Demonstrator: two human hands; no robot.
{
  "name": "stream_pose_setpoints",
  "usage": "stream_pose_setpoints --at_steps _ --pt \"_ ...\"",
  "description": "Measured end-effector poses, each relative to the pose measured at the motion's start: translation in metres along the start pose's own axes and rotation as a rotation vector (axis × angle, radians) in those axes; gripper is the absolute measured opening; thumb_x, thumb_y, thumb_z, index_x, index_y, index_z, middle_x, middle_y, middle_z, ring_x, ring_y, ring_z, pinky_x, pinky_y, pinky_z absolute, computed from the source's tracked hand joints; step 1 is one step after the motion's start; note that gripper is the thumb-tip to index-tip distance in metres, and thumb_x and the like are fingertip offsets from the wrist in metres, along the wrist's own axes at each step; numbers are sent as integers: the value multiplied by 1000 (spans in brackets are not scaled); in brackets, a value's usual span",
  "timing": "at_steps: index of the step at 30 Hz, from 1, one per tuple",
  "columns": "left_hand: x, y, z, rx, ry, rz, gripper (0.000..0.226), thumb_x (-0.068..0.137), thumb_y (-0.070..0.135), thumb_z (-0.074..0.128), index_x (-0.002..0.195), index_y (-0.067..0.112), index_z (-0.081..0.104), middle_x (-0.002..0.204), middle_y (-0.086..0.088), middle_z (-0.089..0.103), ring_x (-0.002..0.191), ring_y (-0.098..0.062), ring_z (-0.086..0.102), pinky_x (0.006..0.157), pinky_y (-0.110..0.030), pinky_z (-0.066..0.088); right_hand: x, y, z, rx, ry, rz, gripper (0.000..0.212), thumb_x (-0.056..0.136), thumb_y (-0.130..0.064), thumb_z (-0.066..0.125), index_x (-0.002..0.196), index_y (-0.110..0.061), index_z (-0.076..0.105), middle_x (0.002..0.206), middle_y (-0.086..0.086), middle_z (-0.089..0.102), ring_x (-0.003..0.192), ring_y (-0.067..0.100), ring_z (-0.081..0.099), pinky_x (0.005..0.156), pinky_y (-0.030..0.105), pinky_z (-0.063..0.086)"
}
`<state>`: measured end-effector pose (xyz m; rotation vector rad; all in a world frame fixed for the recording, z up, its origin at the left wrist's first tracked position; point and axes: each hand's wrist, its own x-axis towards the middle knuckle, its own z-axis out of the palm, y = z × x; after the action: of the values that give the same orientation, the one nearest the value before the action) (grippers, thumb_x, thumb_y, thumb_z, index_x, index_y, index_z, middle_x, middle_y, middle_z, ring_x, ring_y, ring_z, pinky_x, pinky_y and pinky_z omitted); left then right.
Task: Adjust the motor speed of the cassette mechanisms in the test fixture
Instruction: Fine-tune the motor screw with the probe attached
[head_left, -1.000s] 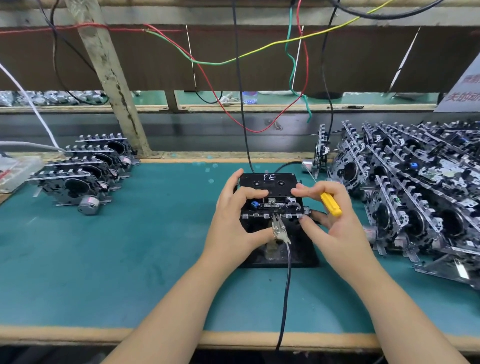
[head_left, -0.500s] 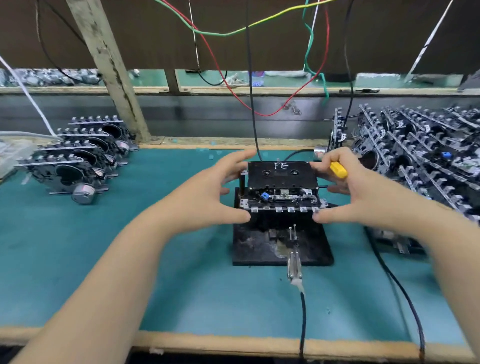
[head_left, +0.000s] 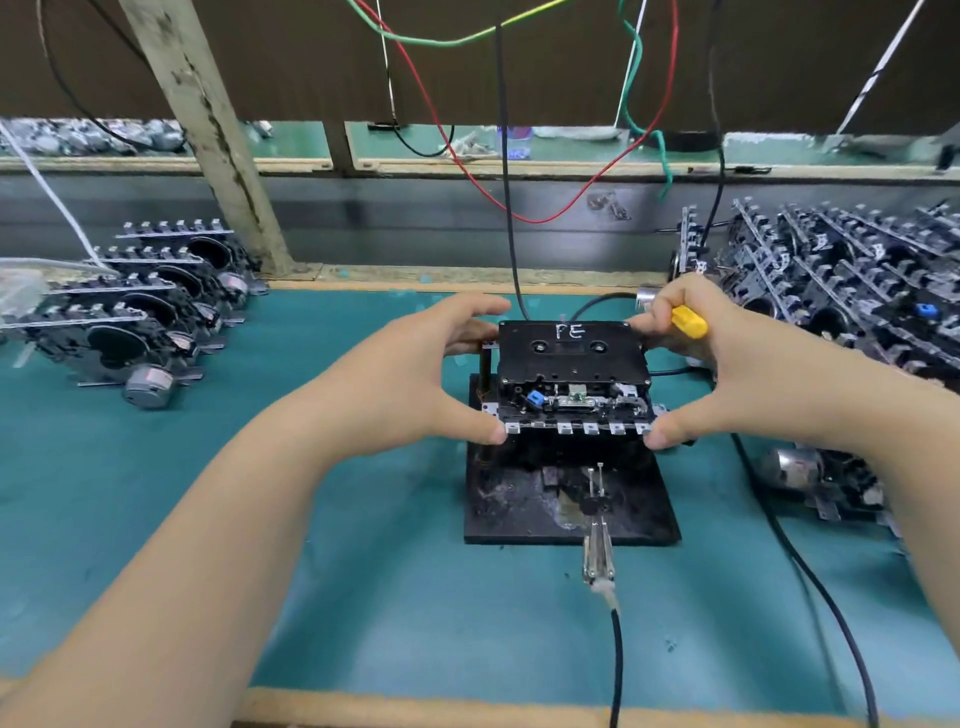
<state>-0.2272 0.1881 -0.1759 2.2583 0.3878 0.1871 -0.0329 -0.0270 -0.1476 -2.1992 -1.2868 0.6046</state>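
Head view, left hand (head_left: 410, 384) and right hand (head_left: 748, 384) fingers gripping cassette mechanism (head_left: 571, 400) on test fixture (head_left: 519, 509), right holding yellow screwdriver (head_left: 688, 321)

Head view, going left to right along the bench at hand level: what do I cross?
Row of cassette mechanisms → left hand → cassette mechanism in the test fixture → right hand with yellow-handled screwdriver → pile of cassette mechanisms.

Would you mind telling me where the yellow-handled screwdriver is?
In the head view, the right hand holds the yellow-handled screwdriver, right of the cassette.
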Motion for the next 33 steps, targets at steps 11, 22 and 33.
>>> stream_pose_setpoints --at_steps 11,22,33 --pt "-2 1 -1 33 -20 -12 98 59 36 96 139 48 42 133 32 51 123 16 49 113 -24 39 1 5 0 48 -10 8 76 43 -42 94 99 -41 42 118 -37 54 125 0 55 109 43 43" --pt "1 -3 -3 38 -42 -38 99 63 34 94 143 47 38 130 40 46 121 18 50 107 -16 39 1 -1 -6 -65 -8 -12 72 49 -42 95 95 -42 40 124 -34 54 122 1 54 93 35 44" --pt "3 -6 -1 -27 -48 -46 100 62 29 94 146 39 39 135 30 50 123 15 51 101 -6 39 4 -3 -7 -161 -33 -10 73 46 -47 93 96 -41 40 113 -26 56 102 21 56 82 32 44"
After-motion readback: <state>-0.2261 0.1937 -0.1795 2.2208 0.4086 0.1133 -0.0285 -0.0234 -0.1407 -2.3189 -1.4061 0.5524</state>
